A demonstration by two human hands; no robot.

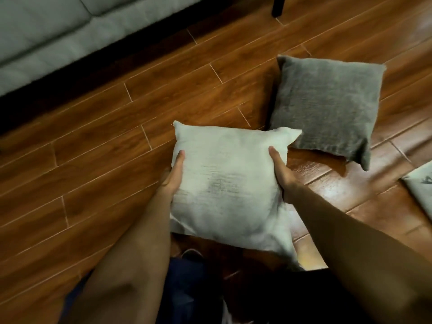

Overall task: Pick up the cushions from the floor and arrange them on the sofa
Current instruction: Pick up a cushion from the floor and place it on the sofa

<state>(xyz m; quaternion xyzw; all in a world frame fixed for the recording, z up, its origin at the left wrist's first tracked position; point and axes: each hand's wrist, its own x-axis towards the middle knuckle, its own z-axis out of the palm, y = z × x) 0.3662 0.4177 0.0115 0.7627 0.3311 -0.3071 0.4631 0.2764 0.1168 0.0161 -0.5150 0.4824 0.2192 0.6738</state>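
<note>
Three cushions show in the head view, and the order of size runs from the room's big pieces down to the hands. Largest is the wooden floor point(93, 160), laid in long brown planks. Next is the pale sofa point(46, 31), its seat front filling the upper left corner, well apart from the cushions. Near the top edge stands a dark furniture leg point(277, 7).

Of the cushions, the grey cushion point(327, 108) lies flat on the floor to the right, its near corner just beside the far corner of the white cushion point(224, 183). A third cushion point(420, 190), pale with a dark mark, shows only as a corner at the right edge.

The white cushion is the one in hand. The left hand point(173, 176) clasps its left edge and the right hand point(284, 178) its right edge, thumbs on top and fingers hidden beneath, so each grip is closed on the cushion. Its near edge looks raised off the planks, though blur makes that uncertain.

This looks like the pick-up step for the first cushion. The next move likely calls for lifting it clear, turning left toward the sofa, and setting it on the seat before coming back for the other two.
</note>
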